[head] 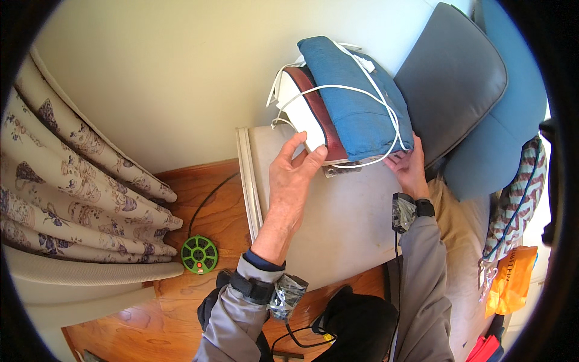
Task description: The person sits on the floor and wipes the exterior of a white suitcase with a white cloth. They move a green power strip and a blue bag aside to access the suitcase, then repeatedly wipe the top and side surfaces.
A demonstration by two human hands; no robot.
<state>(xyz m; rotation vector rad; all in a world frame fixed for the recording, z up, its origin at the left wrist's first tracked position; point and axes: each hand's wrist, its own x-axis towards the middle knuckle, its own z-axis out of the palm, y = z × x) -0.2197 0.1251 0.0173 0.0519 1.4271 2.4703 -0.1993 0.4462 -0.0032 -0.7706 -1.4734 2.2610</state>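
Note:
A white and dark-red device, its kind unclear, sits at the back of a pale flat-topped cabinet or table. Over it lies a blue cloth pad or cushion, crossed by a loose white cable with a plug near the top. My left hand grips the device's near left corner, thumb and fingers on the white edge. At the near right corner is my right hand, its fingers partly hidden under the pad and cable; how firmly it holds cannot be told.
A green round cable reel or socket lies on the wooden floor at the left, beside floral curtains. A grey cushion leans at the right on a sofa with a patterned pillow and an orange bag. Black cables hang from both wrists.

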